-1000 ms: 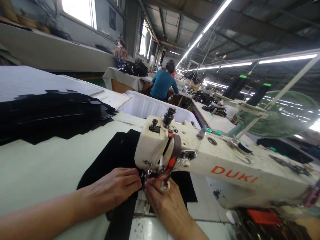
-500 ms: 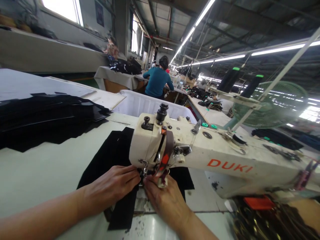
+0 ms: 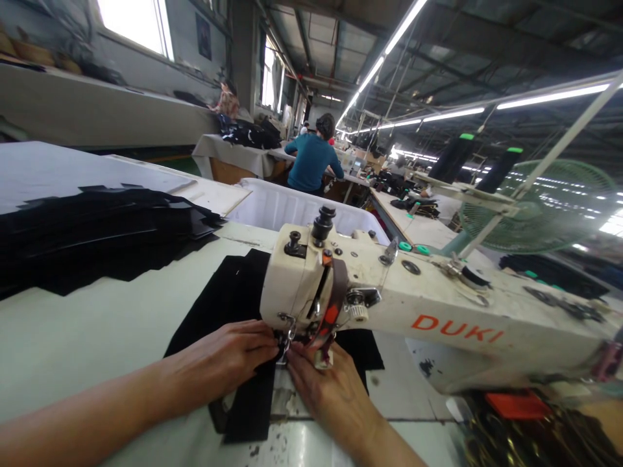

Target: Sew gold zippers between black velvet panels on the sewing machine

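Note:
A white sewing machine (image 3: 389, 305) with orange "DUKI" lettering stands in front of me. Under its head lies black fabric (image 3: 214, 298), spread on both sides of the presser foot (image 3: 283, 353). My left hand (image 3: 238, 353) rests on this fabric left of the foot, fingers pressed together at its edge. On the other side of the foot, my right hand (image 3: 328, 383) is closed, thumb and fingertips pinching at the work close to the needle. The fingertips partly hide what they grip. A black strip (image 3: 249, 402) of the fabric extends toward me between the hands.
A stack of black cut pieces (image 3: 111, 227) lies at the left of the table. Behind the machine is a white plastic bin (image 3: 302, 207). Thread cones (image 3: 452, 159) and a green fan (image 3: 540, 204) stand right. A person in teal (image 3: 314, 162) sits ahead.
The view has shifted slightly, so the machine appears a little farther right. The black strip's near end has crept slightly toward the needle. Both hands keep nearly the same place at the foot.

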A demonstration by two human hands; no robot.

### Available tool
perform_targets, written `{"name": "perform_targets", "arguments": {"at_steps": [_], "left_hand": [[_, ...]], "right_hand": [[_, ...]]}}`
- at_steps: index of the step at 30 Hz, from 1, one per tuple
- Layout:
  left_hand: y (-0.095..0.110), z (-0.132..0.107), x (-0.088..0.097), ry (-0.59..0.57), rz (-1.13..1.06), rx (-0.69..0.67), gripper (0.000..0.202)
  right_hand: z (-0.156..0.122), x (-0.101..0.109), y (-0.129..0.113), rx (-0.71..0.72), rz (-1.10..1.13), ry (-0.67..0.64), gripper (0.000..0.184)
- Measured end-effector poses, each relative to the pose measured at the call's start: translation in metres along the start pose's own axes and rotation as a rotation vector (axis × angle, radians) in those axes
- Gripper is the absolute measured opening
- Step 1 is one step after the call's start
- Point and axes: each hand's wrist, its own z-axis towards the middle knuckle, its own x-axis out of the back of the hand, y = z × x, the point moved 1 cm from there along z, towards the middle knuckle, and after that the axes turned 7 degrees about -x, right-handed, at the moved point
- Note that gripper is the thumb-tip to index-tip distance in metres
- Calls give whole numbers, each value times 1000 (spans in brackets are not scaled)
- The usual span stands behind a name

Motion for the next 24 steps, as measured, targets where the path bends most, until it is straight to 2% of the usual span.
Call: {"name": "perform_targets", "arguments": {"at_steps": [7, 13, 17, 24], "left_hand": [[0, 1, -2, -11, 54, 25, 37], [-2, -4, -4, 38, 69, 32, 35], [-2, -7, -6, 22, 66, 50, 34], [-3, -11, -7, -1, 100, 59, 39]], "right_hand": [[0, -1, 4, -20, 1, 49, 16], [0, 1, 2, -21, 7, 58, 16], [1, 7, 0, -86, 18, 81, 10], [6, 18, -3, -142, 48, 117, 17]]}}
